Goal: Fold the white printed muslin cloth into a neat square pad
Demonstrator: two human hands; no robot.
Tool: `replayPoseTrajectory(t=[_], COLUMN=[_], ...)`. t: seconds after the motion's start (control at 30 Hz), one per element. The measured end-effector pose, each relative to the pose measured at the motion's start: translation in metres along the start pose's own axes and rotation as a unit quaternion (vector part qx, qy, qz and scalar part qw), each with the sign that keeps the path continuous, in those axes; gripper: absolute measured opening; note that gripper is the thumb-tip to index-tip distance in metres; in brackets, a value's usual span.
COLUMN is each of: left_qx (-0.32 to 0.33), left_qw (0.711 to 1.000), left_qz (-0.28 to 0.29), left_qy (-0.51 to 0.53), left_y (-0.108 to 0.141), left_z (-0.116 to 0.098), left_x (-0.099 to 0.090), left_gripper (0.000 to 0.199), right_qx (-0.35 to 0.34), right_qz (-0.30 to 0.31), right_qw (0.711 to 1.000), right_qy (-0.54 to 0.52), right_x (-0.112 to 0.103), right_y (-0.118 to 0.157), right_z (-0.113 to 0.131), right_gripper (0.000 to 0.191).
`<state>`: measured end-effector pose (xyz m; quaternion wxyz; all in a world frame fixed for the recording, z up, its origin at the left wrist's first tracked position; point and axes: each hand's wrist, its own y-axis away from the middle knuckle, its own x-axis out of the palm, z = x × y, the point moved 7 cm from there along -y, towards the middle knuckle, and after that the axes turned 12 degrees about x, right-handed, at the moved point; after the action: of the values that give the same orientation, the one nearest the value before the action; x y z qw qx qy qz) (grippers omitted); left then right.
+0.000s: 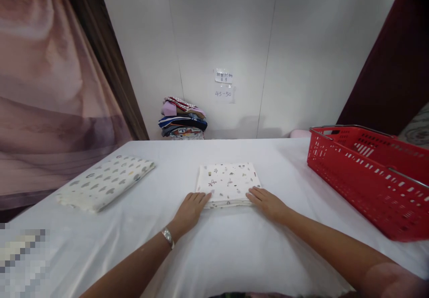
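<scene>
A folded white cloth (231, 179) printed with small plants and figures lies flat in the middle of the white-covered table (231, 244). Its layered folded edge faces me. My left hand (191, 208) rests at the near left corner, fingertips on the cloth, fingers stretched out and a silver bracelet on the wrist. At the near right corner my right hand (268, 203) lies with its fingers extended and touching the cloth. Neither hand grips it. Farther left sits another folded white cloth (109, 179) with grey cloud-like shapes.
A red plastic basket (362, 177) with metal handles stands at the right. Behind the table's far edge rises a stack of folded fabrics (183, 119). Handwritten paper labels (224, 94) hang on the pale wall, and a pink curtain (50, 88) drapes at the left.
</scene>
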<state>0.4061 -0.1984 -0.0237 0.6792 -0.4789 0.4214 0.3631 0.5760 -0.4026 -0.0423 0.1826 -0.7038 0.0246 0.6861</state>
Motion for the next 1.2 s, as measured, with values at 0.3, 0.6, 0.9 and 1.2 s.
replayPoseTrajectory(t=[0.3, 0.6, 0.9, 1.2], left_qx=[-0.03, 0.001, -0.017, -0.026], left_qw=[0.999, 0.996, 0.996, 0.999], left_qz=[0.018, 0.084, 0.084, 0.041], left_qy=[-0.008, -0.04, -0.036, 0.011], left_y=[-0.003, -0.017, -0.03, -0.042], left_z=[-0.002, -0.008, -0.003, 0.015], left_x=[-0.007, -0.005, -0.009, -0.041], left_gripper=[0.066, 0.07, 0.065, 0.077], right_qx=[0.008, -0.002, 0.025, 0.065], right_qz=[-0.038, -0.022, -0.018, 0.047], right_qw=[0.998, 0.997, 0.999, 0.997], right_qy=[0.04, 0.077, 0.041, -0.016], right_x=[-0.011, -0.002, -0.003, -0.033], right_y=[-0.003, -0.021, -0.02, -0.031], right_z=[0.019, 0.02, 0.005, -0.012], right_gripper=[0.064, 0.064, 0.056, 0.063])
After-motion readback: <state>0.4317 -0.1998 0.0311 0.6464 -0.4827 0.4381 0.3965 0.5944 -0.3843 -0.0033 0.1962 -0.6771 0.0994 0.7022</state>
